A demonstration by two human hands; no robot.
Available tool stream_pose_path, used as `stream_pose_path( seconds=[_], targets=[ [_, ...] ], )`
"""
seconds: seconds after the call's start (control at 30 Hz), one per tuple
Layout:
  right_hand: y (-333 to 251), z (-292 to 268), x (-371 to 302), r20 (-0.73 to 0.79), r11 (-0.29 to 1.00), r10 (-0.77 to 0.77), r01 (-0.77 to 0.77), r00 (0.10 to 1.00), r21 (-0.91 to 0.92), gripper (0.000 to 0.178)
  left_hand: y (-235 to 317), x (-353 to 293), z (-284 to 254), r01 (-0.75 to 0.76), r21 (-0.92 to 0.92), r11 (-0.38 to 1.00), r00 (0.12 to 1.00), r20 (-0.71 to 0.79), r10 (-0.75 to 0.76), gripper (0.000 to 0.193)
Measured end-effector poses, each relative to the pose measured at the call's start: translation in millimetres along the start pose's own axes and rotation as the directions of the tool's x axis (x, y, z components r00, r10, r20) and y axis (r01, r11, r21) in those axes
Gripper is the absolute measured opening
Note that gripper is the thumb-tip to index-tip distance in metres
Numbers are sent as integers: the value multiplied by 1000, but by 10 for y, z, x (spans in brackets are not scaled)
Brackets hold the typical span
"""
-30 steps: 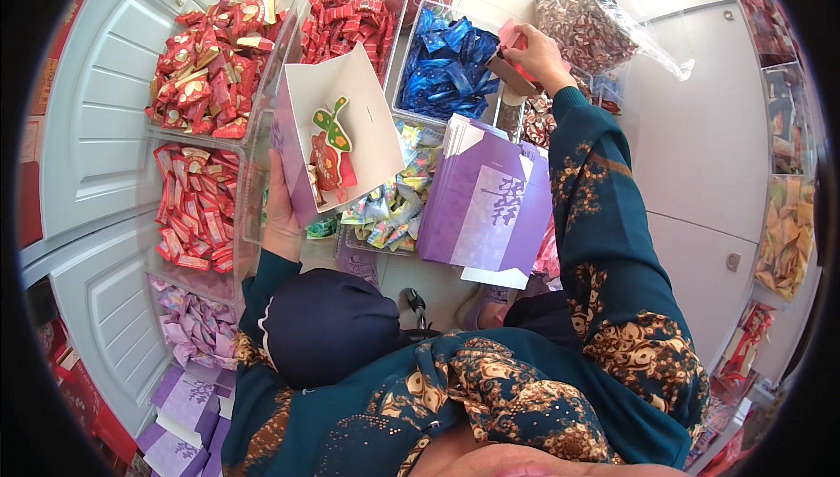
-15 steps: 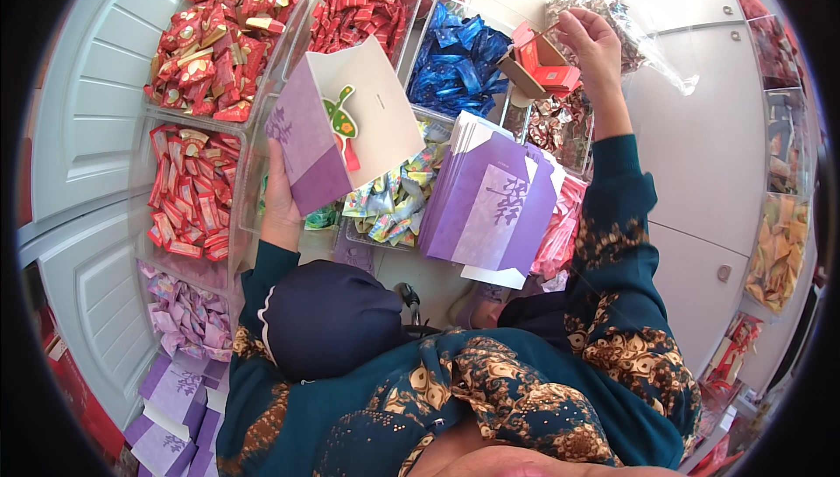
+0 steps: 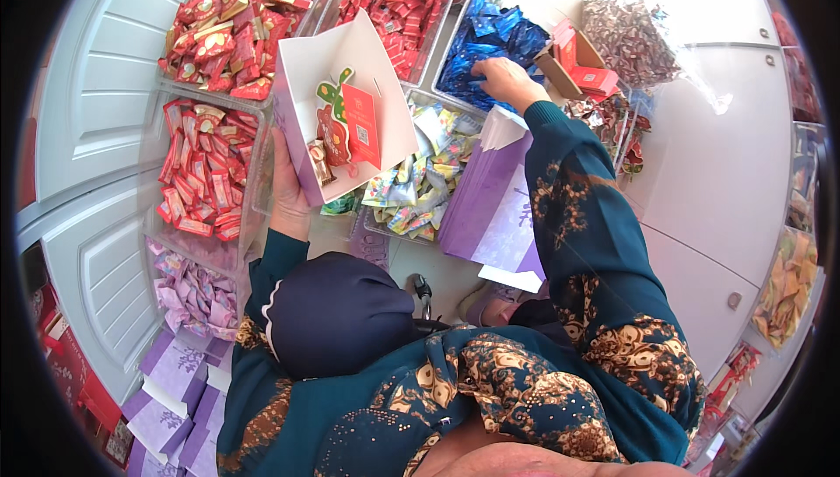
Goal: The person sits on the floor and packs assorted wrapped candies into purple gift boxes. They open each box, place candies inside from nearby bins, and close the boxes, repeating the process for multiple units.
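Note:
My left hand (image 3: pixel 289 181) grips the side of an open purple paper gift box (image 3: pixel 394 122) with a white inside, tilted toward me. Inside it lie a red card (image 3: pixel 362 127), a green-and-red cut-out tag (image 3: pixel 333 136) and a brown-and-gold wrapped candy (image 3: pixel 323 164). My right hand (image 3: pixel 509 83) reaches down to a clear bin of blue-wrapped candies (image 3: pixel 496 29), fingers curled together at the candies. What its fingertips pinch, if anything, is hidden. Under my right forearm stands a stack of folded purple boxes (image 3: pixel 477 192).
Bins of red candies (image 3: pixel 232 26), narrow red packets (image 3: pixel 203 171) and yellow-green candies (image 3: pixel 424 171) surround the box. A small carton of red cards (image 3: pixel 591 70) stands right of the blue bin, before a clear bag of candies (image 3: pixel 630 39). Filled-out purple boxes (image 3: pixel 171 368) lie at lower left.
My right hand has come left and nearer, from above the red-card carton to the blue candies. A red card now lies in the box, whose opening is turned more toward me.

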State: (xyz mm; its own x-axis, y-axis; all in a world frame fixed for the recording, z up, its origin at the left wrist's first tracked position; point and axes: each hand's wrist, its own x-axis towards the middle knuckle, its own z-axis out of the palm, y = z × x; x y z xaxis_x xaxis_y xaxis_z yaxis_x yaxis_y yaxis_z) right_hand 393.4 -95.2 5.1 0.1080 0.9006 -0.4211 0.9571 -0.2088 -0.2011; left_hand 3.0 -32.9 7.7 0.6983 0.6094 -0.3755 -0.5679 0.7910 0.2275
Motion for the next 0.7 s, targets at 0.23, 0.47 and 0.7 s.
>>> stream_pose_path(
  seconds=[0.23, 0.47, 0.7],
  targets=[
    [117, 203, 50, -58, 985, -63, 52, 996, -164, 16, 156, -71, -223, -102, -42, 994, 989, -113, 97, 63],
    [-603, -437, -474, 4, 950, -77, 73, 997, 303, 28, 263, -181, -316, -172, -27, 985, 966, -201, 164, 62],
    [-1313, 132, -578, -26, 997, -33, 32, 999, -67, 42, 315, -242, -321, -228, 64, 972, 941, -243, 237, 62]
  ],
)
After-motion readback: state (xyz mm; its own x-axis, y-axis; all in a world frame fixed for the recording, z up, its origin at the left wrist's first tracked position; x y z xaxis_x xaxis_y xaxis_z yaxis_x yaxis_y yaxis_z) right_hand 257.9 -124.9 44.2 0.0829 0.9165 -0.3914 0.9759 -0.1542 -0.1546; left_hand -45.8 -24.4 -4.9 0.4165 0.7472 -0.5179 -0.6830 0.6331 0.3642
